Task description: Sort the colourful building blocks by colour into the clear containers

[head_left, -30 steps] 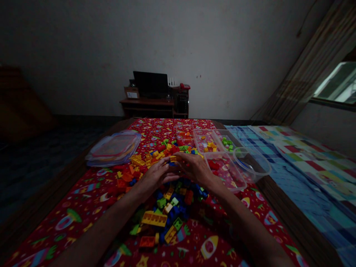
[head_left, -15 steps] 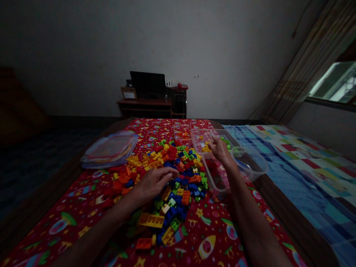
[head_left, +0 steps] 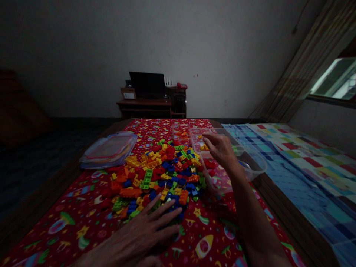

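A heap of colourful plastic building blocks point(head_left: 160, 163) covers the middle of a red patterned cloth. At its near edge my left hand point(head_left: 151, 228) lies palm down, fingers spread, over the closest blocks. My right hand point(head_left: 221, 148) is over the clear plastic boxes right of the heap. Its fingers are bent and pressed together; whatever they may hold is hidden. The nearest clear box point(head_left: 213, 189) has red blocks in it. Yellow blocks point(head_left: 204, 147) lie in the box behind, partly covered by the hand. Orange blocks point(head_left: 183, 135) sit in the box farther back.
Stacked clear lids point(head_left: 109, 148) lie on the left side of the table. A round clear tub point(head_left: 257, 168) stands at the right edge. Beyond that edge is a bed with a checked blue cover point(head_left: 294, 185). A desk with a monitor point(head_left: 147, 85) stands by the wall.
My left hand has come down and nearer to me, its fingers now spread at the heap's front. The near blocks have been pushed together. My right hand has shifted slightly within the box area.
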Tool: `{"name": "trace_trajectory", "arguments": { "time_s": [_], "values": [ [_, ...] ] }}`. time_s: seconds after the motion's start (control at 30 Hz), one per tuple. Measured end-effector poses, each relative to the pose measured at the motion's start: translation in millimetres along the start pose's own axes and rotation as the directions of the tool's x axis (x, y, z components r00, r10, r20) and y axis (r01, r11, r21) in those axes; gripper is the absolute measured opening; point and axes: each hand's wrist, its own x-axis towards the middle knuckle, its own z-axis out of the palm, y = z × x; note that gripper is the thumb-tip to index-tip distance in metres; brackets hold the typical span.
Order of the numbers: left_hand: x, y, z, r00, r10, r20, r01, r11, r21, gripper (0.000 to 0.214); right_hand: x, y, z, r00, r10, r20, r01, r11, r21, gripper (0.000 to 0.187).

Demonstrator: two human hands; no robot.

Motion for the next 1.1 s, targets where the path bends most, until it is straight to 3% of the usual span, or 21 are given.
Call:
{"name": "trace_trajectory", "arguments": {
  "time_s": [0.13, 0.23, 0.3, 0.53, 0.67, 0.77, 0.83, 0.93, 1.0, 1.1],
  "values": [
    [-16.2, 2.4, 14.6, 1.0, -0.014, 0.019, 0.013, 0.998, 0.069, 0.066, -3.8, -13.3, 6.3, 0.996, -0.058, 0.073, 0.058, 0.998, 0.0, 0.026],
    [-11.2, -14.7, 34.8, 0.993, -0.08, -0.087, 0.093, 0.982, 0.164, 0.054, -7.7, -21.1, 15.5, 0.985, -0.1, 0.138, 0.096, 0.995, 0.032, 0.025],
    [-2.4, -27.1, 41.1, 0.984, -0.042, -0.172, 0.078, 0.975, 0.208, 0.045, -10.2, -24.7, 20.9, 0.978, -0.126, 0.168, 0.122, 0.992, 0.034, 0.025],
    [41.8, -63.8, 17.2, 0.963, -0.014, -0.269, 0.057, 0.986, 0.155, 0.034, -14.3, -29.3, 29.7, 0.964, -0.136, 0.23, 0.127, 0.99, 0.054, 0.022],
    [67.9, -98.4, 7.2, 0.916, -0.182, -0.356, 0.175, 0.983, -0.052, 0.03, -15.6, -32.6, 33.3, 0.948, -0.172, 0.267, 0.163, 0.985, 0.055, 0.02],
    [75.4, -117.3, -3.2, 0.853, -0.301, -0.425, 0.239, 0.951, -0.195, 0.032, -16.8, -35.7, 35.1, 0.939, -0.172, 0.298, 0.164, 0.985, 0.051, 0.02],
    [67.0, -122.2, -10.5, 0.805, -0.366, -0.466, 0.288, 0.929, -0.232, 0.038, -17.6, -36.8, 36.1, 0.932, -0.172, 0.319, 0.167, 0.985, 0.043, 0.02],
    [29.2, -121.2, -11.2, 0.755, -0.434, -0.492, 0.379, 0.901, -0.212, 0.043, -19.3, -37.1, 38.4, 0.924, -0.16, 0.348, 0.161, 0.987, 0.028, 0.02],
    [-8.4, -116.8, 0.2, 0.73, -0.473, -0.493, 0.468, 0.872, -0.145, 0.045, -20.9, -37.0, 41.3, 0.919, -0.149, 0.366, 0.15, 0.988, 0.025, 0.018],
    [-64.3, -105.3, 31.8, 0.688, -0.578, -0.438, 0.616, 0.785, -0.068, 0.059, -24.8, -35.7, 48.7, 0.889, -0.15, 0.432, 0.154, 0.988, 0.026, 0.016]
  ]
}}
